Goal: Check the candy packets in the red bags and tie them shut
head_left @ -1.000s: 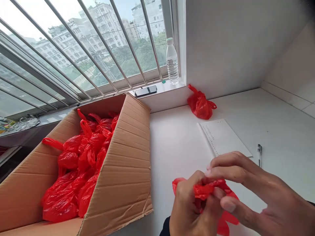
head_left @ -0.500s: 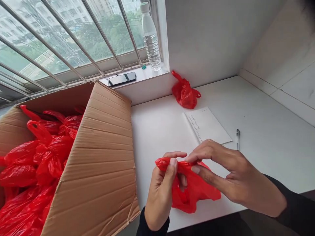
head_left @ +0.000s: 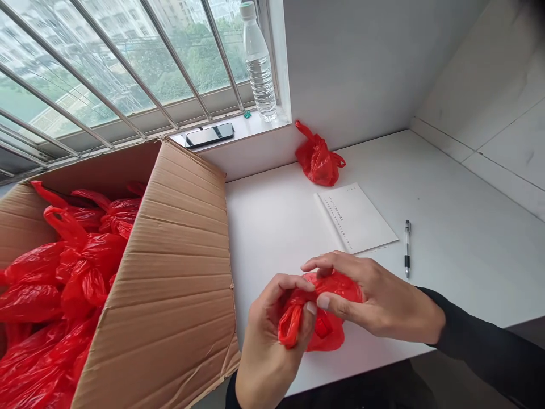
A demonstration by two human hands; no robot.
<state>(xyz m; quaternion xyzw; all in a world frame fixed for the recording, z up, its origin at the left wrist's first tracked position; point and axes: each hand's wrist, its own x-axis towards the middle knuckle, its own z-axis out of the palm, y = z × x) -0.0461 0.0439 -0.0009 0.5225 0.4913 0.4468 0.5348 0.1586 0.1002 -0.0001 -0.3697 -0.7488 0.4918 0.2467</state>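
Note:
A red plastic bag [head_left: 327,335] is between my hands, low over the front of the white table. My left hand [head_left: 272,335] is closed on its gathered top, fingers bent round it and thumb pressed in front; a loop of red plastic sticks out beside that thumb. From the right, my right hand [head_left: 370,295] grips the bag, with the thumb against its near side and the index finger arched over the top. The other right fingertips are hidden behind the plastic. What is inside the bag cannot be seen.
A cardboard box [head_left: 170,272] filled with red plastic bags [head_left: 85,261] stands at left. Toward the wall on the table [head_left: 272,221] are another tied red bag [head_left: 320,162], an open notebook [head_left: 361,218] and a pen [head_left: 407,247]. The windowsill holds a phone [head_left: 210,135] and a water bottle [head_left: 260,74].
The bag's top, stretched flat between my hands before, is now bunched and folded in my left hand with a loop showing. My right hand has shifted left, closer to my left hand.

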